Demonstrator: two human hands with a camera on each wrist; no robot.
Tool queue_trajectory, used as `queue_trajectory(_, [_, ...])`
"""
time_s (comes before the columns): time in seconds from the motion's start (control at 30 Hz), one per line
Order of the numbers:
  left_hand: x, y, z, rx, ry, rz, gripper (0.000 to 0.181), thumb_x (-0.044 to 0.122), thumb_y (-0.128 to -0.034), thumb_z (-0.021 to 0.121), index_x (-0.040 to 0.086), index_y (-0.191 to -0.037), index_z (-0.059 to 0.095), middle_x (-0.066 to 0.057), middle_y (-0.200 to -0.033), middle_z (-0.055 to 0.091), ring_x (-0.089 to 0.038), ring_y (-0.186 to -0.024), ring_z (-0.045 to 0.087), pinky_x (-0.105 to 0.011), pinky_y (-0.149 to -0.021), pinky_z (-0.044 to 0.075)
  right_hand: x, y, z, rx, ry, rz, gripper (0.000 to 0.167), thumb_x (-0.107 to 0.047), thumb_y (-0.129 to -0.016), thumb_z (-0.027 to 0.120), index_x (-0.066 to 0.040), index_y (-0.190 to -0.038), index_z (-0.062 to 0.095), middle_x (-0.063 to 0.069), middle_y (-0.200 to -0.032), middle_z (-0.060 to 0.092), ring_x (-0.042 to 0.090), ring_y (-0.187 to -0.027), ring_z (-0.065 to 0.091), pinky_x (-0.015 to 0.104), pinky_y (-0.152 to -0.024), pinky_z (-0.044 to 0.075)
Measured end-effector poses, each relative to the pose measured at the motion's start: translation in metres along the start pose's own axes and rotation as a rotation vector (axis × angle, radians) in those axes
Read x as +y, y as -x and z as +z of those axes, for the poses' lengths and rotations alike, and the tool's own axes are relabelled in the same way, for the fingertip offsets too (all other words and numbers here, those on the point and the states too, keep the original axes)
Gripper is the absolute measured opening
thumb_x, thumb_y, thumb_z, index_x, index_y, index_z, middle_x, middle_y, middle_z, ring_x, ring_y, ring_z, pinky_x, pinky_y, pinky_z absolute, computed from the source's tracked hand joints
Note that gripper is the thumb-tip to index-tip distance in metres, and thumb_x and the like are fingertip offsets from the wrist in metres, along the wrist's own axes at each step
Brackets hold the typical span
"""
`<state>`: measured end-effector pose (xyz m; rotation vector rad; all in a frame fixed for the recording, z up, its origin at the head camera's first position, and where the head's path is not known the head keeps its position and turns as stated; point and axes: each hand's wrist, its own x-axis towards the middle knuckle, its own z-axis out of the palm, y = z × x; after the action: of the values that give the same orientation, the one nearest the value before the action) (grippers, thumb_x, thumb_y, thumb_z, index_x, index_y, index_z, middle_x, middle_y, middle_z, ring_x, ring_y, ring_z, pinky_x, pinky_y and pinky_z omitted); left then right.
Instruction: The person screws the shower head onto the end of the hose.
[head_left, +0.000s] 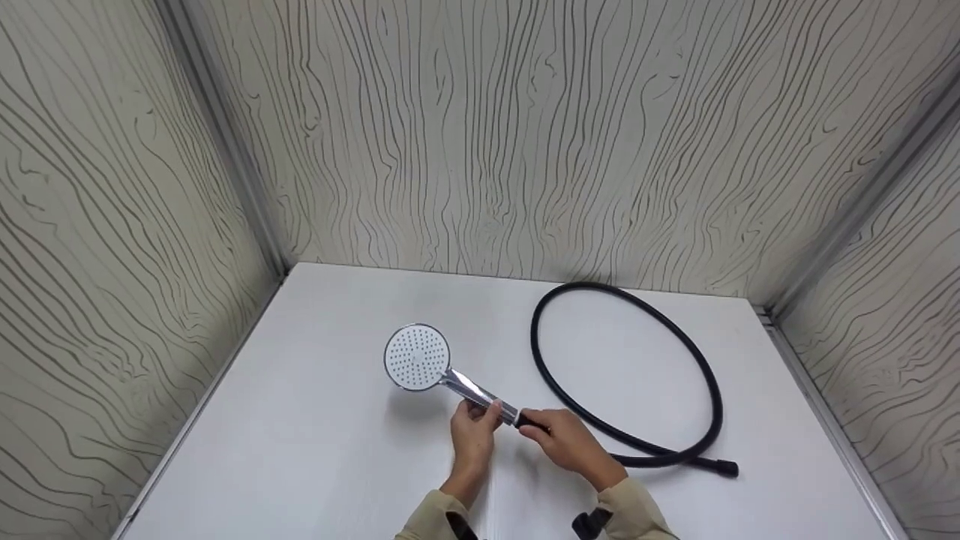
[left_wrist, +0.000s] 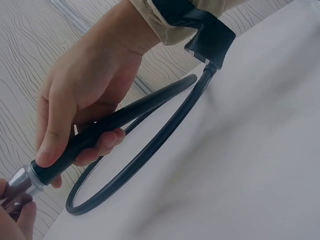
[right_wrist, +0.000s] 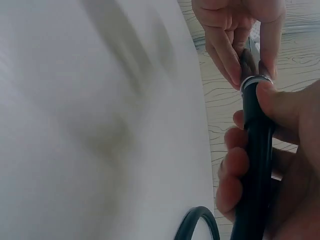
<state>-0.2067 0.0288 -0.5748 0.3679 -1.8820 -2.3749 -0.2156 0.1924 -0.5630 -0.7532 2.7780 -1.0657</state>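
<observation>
In the head view I have a handheld shower head (head_left: 417, 357) raised off the white surface (head_left: 315, 420), spray face up, its chrome handle (head_left: 469, 388) slanting down towards me. The left hand (head_left: 472, 435) pinches the handle near its lower end, which I take as a way of steadying it close to the joint. The right hand (head_left: 562, 437) grips one end of the black hose (head_left: 719, 409) in line with the handle. The rest of the hose lies looped on the right of the surface, probably leaving slack, with its free end fitting (head_left: 726, 468) pointing away from the hands.

In the left wrist view I see the right hand's fingers wrapped along the hose, thumb near the pale collar (left_wrist: 34, 176) where hose and handle meet; that close hold likely keeps them aligned.

In the right wrist view, both grips sit on either side of that collar, presumably for control. I cannot tell whether the thread is engaged.
</observation>
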Motion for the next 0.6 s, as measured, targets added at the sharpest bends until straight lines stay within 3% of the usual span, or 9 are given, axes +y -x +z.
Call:
queue_trajectory(0.13, [-0.003,-0.003,0.001,0.049,0.015,-0.002,0.031,0.005,-0.0925,0.062,-0.014,-0.113,0.051,-0.023,-0.1,0.065,-0.023,-0.09,0.07,-0.032,-0.084,0.06,-0.001,0.001,0.006,0.052,-0.038,0.059,0.022,-0.025,-0.093,0.065,-0.009,-0.108,0.06,-0.004,-0.075,0.059,0.001,-0.065,0.046,0.017,-0.056,0.041])
queue_trajectory(0.27, [-0.002,-0.005,0.002,0.078,0.029,0.007,0.028,0.005,-0.0921,0.063,-0.014,-0.11,0.051,-0.022,-0.098,0.065,-0.025,-0.089,0.07,-0.034,-0.084,0.06,-0.002,0.003,0.013,0.189,-0.054,0.094,0.032,-0.01,-0.08,0.078,-0.009,-0.1,0.052,-0.001,-0.078,0.06,0.003,-0.067,0.051,0.018,-0.057,0.046])
queue_trajectory(0.47, [0.005,-0.003,0.003,0.076,0.031,0.014,0.028,0.006,-0.0927,0.063,-0.012,-0.111,0.052,-0.024,-0.101,0.065,-0.027,-0.092,0.07,-0.033,-0.085,0.06,-0.003,0.003,0.021,0.444,0.035,-0.047,0.028,-0.002,-0.071,0.083,-0.009,-0.089,0.061,0.0,-0.081,0.064,0.005,-0.071,0.057,0.021,-0.06,0.053])
queue_trajectory(0.6, [0.009,-0.002,0.002,0.058,0.049,0.015,0.029,0.007,-0.0934,0.062,-0.012,-0.113,0.052,-0.022,-0.103,0.065,-0.026,-0.095,0.07,-0.032,-0.087,0.059,-0.001,0.004,0.022,0.499,0.134,-0.171,0.021,-0.005,-0.075,0.08,-0.007,-0.09,0.066,-0.001,-0.078,0.066,0.003,-0.069,0.057,0.02,-0.058,0.051])
